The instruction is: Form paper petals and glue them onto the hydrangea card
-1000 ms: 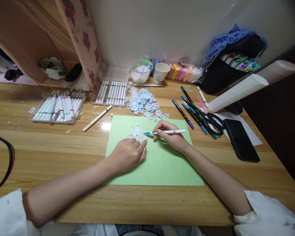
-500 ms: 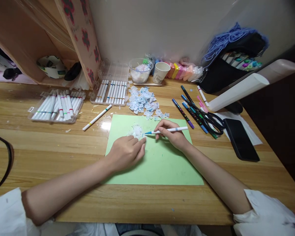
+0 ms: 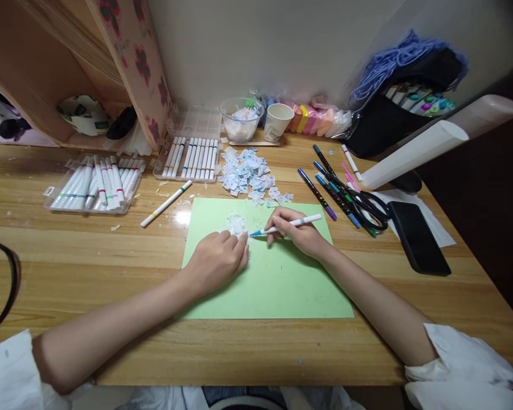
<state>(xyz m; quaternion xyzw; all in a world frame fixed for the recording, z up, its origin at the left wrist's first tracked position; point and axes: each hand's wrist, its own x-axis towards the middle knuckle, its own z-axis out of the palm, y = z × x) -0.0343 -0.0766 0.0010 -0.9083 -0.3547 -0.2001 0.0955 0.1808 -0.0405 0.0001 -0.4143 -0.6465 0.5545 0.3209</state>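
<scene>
My right hand (image 3: 297, 232) grips a white marker (image 3: 301, 221) with a blue tip, held at a low slant. Its tip comes down beside my left index fingertip, at the edge of a small heap of white paper bits (image 3: 237, 223). My left hand (image 3: 218, 259) rests on the light green sheet (image 3: 282, 290), index finger pressed onto a scrap there and the other fingers curled under. Whether those curled fingers hold anything is hidden. Just beyond the sheet lies a pile of torn paper pieces (image 3: 244, 171) with blue marks.
Two marker cases (image 3: 94, 208) stand at the back left, with a loose marker (image 3: 166, 204) before them. A glass bowl (image 3: 241, 122) and a paper cup (image 3: 279, 122) are at the back. On the right lie dark pens (image 3: 316, 193), black scissors (image 3: 374, 210) and a phone (image 3: 419, 239).
The marker has tilted a little more steeply and its tip has shifted slightly left with my left fingertip. The whole view has moved a little.
</scene>
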